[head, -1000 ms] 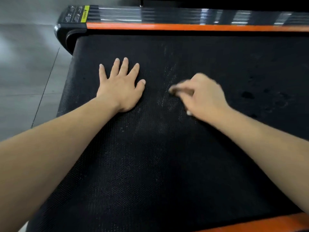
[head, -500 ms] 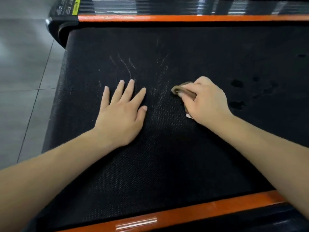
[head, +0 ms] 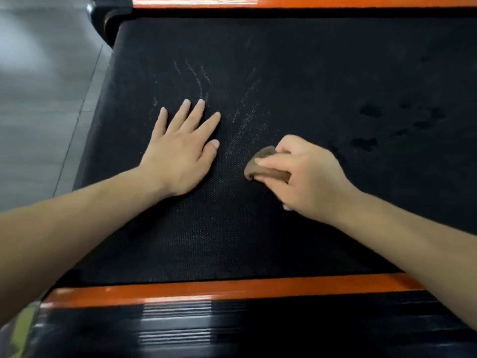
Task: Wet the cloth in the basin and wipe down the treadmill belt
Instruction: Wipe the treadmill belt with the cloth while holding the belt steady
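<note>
cloth (head: 260,165) bunched in gripping right hand (head: 307,177) mid-belt (head: 322,73), left hand (head: 180,156) flat beside, orange rails (head: 206,290) well apart.

Left hand (head: 180,156): still flat, drawn back across the treadmill belt (head: 296,55) from upper centre to mid-left of the frame.
Right hand (head: 307,177): dragged nearer with the brown cloth (head: 260,164), now right of centre.
Pale streaks (head: 196,78): newly exposed above the left fingertips.
Near orange rail (head: 232,288): now spans the lower frame.
Far orange rail (head: 284,2): pushed to the top edge.
</note>
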### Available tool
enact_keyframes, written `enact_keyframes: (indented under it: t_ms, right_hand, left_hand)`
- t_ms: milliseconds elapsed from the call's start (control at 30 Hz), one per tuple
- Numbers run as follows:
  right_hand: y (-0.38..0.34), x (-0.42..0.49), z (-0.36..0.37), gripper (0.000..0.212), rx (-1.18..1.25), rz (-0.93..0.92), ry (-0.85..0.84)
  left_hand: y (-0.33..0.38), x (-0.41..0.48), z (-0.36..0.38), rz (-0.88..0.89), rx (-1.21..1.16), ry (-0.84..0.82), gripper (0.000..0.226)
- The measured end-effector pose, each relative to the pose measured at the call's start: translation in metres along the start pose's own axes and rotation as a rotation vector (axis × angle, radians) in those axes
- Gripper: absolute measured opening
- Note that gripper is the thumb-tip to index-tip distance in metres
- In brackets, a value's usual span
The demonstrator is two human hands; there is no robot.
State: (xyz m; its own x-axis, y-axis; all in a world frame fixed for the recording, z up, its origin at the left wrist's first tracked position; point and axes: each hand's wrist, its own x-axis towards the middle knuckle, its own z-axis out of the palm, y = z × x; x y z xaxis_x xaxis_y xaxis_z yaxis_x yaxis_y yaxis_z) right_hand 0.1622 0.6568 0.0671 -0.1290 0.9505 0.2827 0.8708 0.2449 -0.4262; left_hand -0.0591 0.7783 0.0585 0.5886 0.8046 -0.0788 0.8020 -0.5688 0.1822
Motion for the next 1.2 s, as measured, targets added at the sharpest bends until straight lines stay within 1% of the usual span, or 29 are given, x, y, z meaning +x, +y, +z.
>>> enact_keyframes:
  t_ms: [67, 167, 267, 333, 433, 533, 600, 700, 767, 833, 900, 967, 1033, 1100, 1167, 1200]
  right_hand:
    - [-0.019, -0.015, 0.005, 0.029, 0.036, -0.122, -0.079]
    - [-0.038, -0.015, 0.020, 0.017, 0.056, -0.289, -0.157]
    - [-0.029, -0.012, 0.017, 0.022, 0.047, -0.422, -0.214]
    - [-0.009, -0.023, 0.002, 0.026, 0.052, -0.469, -0.243]
    - [0.009, -0.041, -0.016, 0.025, 0.070, -0.423, -0.254]
    - [-0.020, -0.026, 0.010, 0.022, 0.096, -0.437, -0.249]
    - [-0.046, -0.013, 0.030, 0.020, 0.121, -0.488, -0.280]
    - [-0.040, -0.016, 0.015, 0.021, 0.105, -0.488, -0.387]
    - [-0.020, -0.033, -0.008, 0.021, 0.071, -0.402, -0.418]
    - [-0.007, -0.049, -0.025, 0.024, 0.036, -0.290, -0.400]
    - [-0.011, -0.056, -0.026, 0.024, 0.031, -0.190, -0.344]
    - [-0.030, -0.051, -0.014, 0.023, 0.051, -0.150, -0.302]
    - [-0.052, -0.041, 0.000, 0.022, 0.081, -0.169, -0.325]
    - [-0.064, -0.031, 0.008, 0.022, 0.081, -0.216, -0.362]
    - [-0.058, -0.031, 0.000, 0.023, 0.058, -0.235, -0.431]
    - [-0.048, -0.038, -0.008, 0.024, 0.029, -0.236, -0.436]
  left_hand:
    - [0.005, -0.012, -0.001, -0.023, -0.010, -0.038, 0.064]
    - [0.011, -0.040, -0.001, 0.001, -0.007, -0.062, 0.070]
    - [0.010, -0.052, 0.001, 0.033, 0.032, -0.065, 0.071]
    - [0.011, -0.050, 0.002, 0.027, 0.055, -0.054, 0.068]
    - [0.015, -0.050, 0.006, 0.035, 0.050, -0.038, 0.066]
    - [0.010, -0.047, 0.009, 0.040, 0.058, -0.023, 0.066]
    - [0.008, -0.047, 0.010, 0.044, 0.054, -0.018, 0.067]
    - [0.005, -0.047, 0.013, 0.077, 0.058, 0.005, 0.066]
    - [0.004, -0.047, 0.015, 0.083, 0.056, 0.038, 0.065]
    - [0.006, -0.049, 0.016, 0.083, 0.068, 0.060, 0.065]
    - [0.008, -0.050, 0.016, 0.080, 0.078, 0.069, 0.064]
    - [0.009, -0.051, 0.014, 0.083, 0.084, 0.057, 0.064]
    - [0.008, -0.052, 0.011, 0.089, 0.077, 0.028, 0.066]
    - [0.005, -0.053, 0.010, 0.095, 0.070, 0.032, 0.067]
    - [0.005, -0.054, 0.010, 0.107, 0.058, 0.038, 0.066]
    - [0.006, -0.054, 0.010, 0.103, 0.052, 0.044, 0.065]
